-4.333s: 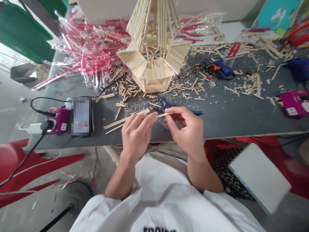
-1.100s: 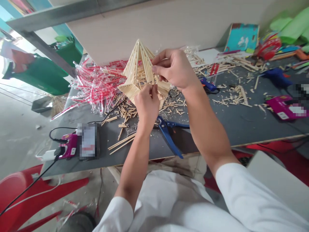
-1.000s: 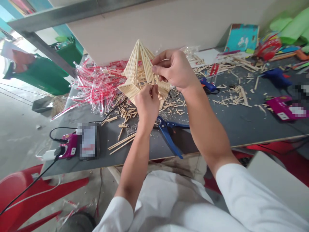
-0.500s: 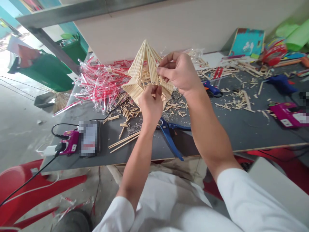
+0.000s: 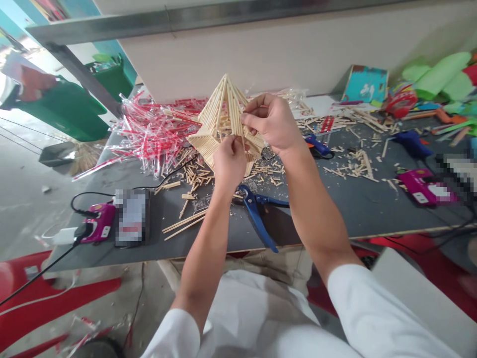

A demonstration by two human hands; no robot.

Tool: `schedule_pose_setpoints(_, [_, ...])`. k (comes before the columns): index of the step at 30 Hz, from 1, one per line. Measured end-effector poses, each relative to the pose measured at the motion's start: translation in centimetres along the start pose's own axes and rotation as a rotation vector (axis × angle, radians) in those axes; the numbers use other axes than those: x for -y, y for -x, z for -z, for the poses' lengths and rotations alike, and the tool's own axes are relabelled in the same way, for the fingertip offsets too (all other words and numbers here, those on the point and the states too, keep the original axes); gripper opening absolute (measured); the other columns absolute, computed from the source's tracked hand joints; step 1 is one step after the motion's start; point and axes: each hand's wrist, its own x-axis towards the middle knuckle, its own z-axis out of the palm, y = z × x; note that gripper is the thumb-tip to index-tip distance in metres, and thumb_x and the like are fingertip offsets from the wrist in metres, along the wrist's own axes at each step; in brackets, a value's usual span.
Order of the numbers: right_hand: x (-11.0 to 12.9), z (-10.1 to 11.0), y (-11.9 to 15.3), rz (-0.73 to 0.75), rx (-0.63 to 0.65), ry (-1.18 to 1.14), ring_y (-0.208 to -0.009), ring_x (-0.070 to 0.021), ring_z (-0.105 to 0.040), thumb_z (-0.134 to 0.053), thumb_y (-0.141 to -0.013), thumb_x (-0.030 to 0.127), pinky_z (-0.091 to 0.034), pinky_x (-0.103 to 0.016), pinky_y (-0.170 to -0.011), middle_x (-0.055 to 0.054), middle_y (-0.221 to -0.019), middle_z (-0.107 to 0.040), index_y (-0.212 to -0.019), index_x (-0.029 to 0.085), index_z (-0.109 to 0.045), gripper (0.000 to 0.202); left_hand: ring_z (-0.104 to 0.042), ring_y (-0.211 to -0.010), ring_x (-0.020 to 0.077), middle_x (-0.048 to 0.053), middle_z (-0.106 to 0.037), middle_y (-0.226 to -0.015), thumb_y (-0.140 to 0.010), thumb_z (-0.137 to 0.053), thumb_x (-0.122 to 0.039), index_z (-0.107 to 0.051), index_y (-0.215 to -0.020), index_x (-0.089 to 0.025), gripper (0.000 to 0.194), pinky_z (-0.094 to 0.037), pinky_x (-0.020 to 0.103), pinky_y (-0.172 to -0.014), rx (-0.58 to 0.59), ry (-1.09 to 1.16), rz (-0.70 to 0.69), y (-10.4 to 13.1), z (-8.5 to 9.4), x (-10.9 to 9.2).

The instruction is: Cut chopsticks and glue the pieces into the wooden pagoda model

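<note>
A pointed structure of pale wooden sticks (image 5: pixel 219 107), with flat slatted points around its base, stands over the grey table. My left hand (image 5: pixel 231 159) is closed at its lower front edge, fingertips pinched on the sticks. Higher up on the right side, my right hand (image 5: pixel 274 122) has its thumb and forefinger pinched against a stick of the structure. The exact stick ends between the fingers are too small to make out. Cut stick pieces (image 5: pixel 197 176) lie below and in front of the structure.
Blue cutters (image 5: pixel 257 214) lie near the front edge of the table (image 5: pixel 316 219). Red-and-clear wrappers (image 5: pixel 149 129) are heaped at left. A phone (image 5: pixel 131 219) and a pink power strip (image 5: pixel 99 222) sit front left. A blue glue gun (image 5: pixel 413 143) and another pink strip (image 5: pixel 425 186) lie right.
The view has shifted slightly, so the structure and both hands appear a little lower. Both hands keep their places at the structure.
</note>
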Motion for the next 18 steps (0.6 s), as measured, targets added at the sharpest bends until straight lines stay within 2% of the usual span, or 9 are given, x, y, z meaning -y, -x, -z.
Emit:
schedule_pose_setpoints(3, [-0.3, 0.0, -0.1, 0.020, 0.003, 0.011, -0.071, -0.0170, -0.066, -0.072, -0.093, 0.038, -0.062, -0.034, -0.062, -0.001, -0.075, -0.062, -0.093, 0.022, -0.058, 0.021, -0.064, -0.066, 0.0106, 0.006, -0.073, -0.083, -0.103, -0.046, -0.020, -0.065, -0.086, -0.017, 0.026, -0.050, 0.022, -0.062, 0.118, 0.195, 0.095, -0.8, 0.7, -0.2])
schedule_pose_setpoints(6, [-0.5, 0.1, -0.1, 0.029, -0.001, 0.015, -0.072, -0.0171, -0.066, -0.074, -0.092, 0.043, -0.062, -0.034, -0.063, -0.002, -0.077, -0.062, -0.093, 0.023, -0.058, 0.025, -0.071, -0.078, 0.0113, 0.007, -0.075, -0.089, -0.103, -0.044, -0.015, -0.066, -0.090, -0.015, 0.025, -0.057, 0.023, -0.076, 0.254, 0.433, 0.256, -1.1, 1.7, -1.1])
schedule_pose_setpoints(9, [-0.7, 0.1, -0.2, 0.043, 0.001, 0.017, -0.071, -0.0170, -0.066, -0.074, -0.091, 0.048, -0.061, -0.035, -0.063, -0.002, -0.078, -0.063, -0.092, 0.023, -0.059, 0.029, -0.074, -0.087, 0.0130, 0.009, -0.076, -0.092, -0.103, -0.045, -0.011, -0.066, -0.090, -0.014, 0.025, -0.060, 0.028, -0.090, 0.358, 0.625, 0.371, -1.0, 2.5, -1.8])
schedule_pose_setpoints(14, [-0.8, 0.1, -0.3, 0.069, 0.011, 0.020, -0.075, -0.0184, -0.068, -0.074, -0.090, 0.051, -0.060, -0.035, -0.064, -0.003, -0.084, -0.066, -0.094, 0.023, -0.059, 0.033, -0.076, -0.092, 0.0154, 0.010, -0.077, -0.095, -0.102, -0.050, -0.012, -0.068, -0.094, -0.013, 0.019, -0.060, 0.032, -0.096, 0.372, 0.693, 0.425, -1.3, 2.5, -1.6])
schedule_pose_setpoints(18, [-0.4, 0.1, -0.2, 0.033, 0.000, -0.012, -0.074, -0.0185, -0.069, -0.074, -0.089, 0.052, -0.060, -0.035, -0.062, -0.002, -0.081, -0.066, -0.092, 0.022, -0.058, 0.034, -0.074, -0.082, 0.0138, 0.008, -0.074, -0.087, -0.102, -0.049, -0.013, -0.069, -0.092, -0.012, 0.022, -0.061, 0.033, -0.093, 0.392, 0.714, 0.440, -1.8, 2.3, -1.2])
